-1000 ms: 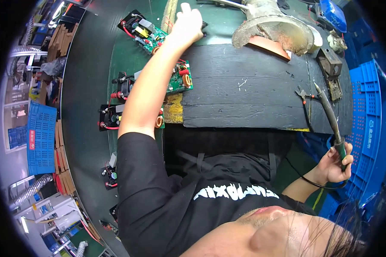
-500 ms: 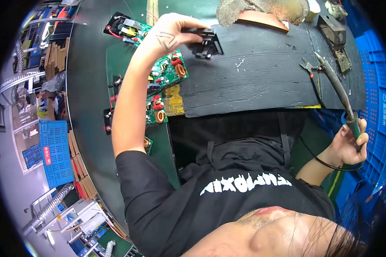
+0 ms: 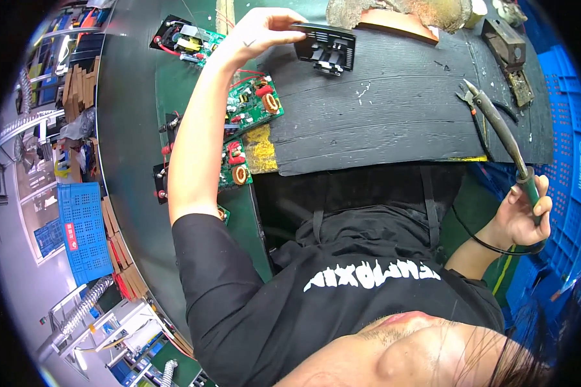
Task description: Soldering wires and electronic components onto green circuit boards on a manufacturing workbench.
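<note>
My left hand point(image 3: 269, 30) pinches the edge of a black slotted plastic panel point(image 3: 332, 46) with metal terminals on it. The panel is tilted, held over the dark bench mat point(image 3: 368, 122). At the right, my right hand point(image 3: 524, 216) is wrapped round the green handle of a soldering iron point(image 3: 503, 129), whose tip points up and away over the mat. Just beside that tip lie cutting pliers point(image 3: 475, 119). Green circuit boards point(image 3: 255, 100) with coils, capacitors and wires stand in a row along the left, partly hidden by my left forearm.
A rough crusted block point(image 3: 400, 11) with a copper-coloured strip point(image 3: 400, 26) is at the far edge. A dark metal block point(image 3: 505, 45) stands at the far right. Blue crates point(image 3: 568, 161) flank the bench's right side. The iron's black cable point(image 3: 481, 242) loops past my right wrist.
My left hand has turned the black panel, so its slotted face and terminals show more plainly, and shifted it slightly right and farther away. The soldering iron's tip has moved a little left.
</note>
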Demonstrator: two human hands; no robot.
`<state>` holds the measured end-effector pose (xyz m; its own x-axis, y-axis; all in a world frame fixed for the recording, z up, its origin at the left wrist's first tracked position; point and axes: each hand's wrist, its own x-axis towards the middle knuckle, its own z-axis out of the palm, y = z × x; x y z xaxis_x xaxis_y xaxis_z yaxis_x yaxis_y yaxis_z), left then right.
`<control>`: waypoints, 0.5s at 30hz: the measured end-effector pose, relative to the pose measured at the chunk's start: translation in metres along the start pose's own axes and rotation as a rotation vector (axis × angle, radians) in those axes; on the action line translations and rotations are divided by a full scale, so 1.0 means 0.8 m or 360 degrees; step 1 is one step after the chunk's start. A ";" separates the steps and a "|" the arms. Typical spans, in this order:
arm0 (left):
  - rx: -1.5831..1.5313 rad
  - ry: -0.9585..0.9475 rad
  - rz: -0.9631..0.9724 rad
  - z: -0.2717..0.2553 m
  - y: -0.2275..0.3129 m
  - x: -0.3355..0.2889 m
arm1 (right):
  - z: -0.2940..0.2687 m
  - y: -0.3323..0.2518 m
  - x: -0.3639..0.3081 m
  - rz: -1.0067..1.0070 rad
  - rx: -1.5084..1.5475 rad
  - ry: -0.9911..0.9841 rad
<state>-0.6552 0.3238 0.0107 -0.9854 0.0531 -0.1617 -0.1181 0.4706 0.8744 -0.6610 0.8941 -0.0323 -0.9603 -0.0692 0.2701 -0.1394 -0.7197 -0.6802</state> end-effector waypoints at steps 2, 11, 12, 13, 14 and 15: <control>-0.0330 -0.0115 -0.0247 0.001 0.002 0.010 | 0.002 0.001 0.002 0.0028 -0.0011 -0.0034; -0.0272 0.0031 0.0086 -0.014 -0.007 0.006 | 0.013 0.018 0.012 0.0090 -0.0020 -0.0118; -0.0273 0.0048 0.0081 -0.013 -0.009 0.003 | 0.014 0.020 0.013 0.0095 -0.0024 -0.0126; -0.0273 0.0061 0.0079 -0.011 -0.010 0.002 | 0.016 0.023 0.015 0.0109 0.0009 -0.0154; -0.0279 0.0070 0.0075 -0.009 -0.010 0.000 | 0.018 0.024 0.017 0.0115 -0.0019 -0.0156; -0.0246 0.0061 0.0108 -0.011 -0.007 -0.001 | 0.019 0.024 0.018 0.0131 -0.0012 -0.0179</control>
<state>-0.6548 0.3136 0.0099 -0.9954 0.0452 -0.0846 -0.0654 0.3256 0.9432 -0.6736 0.8685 -0.0314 -0.9356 -0.2052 0.2873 -0.0633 -0.7031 -0.7082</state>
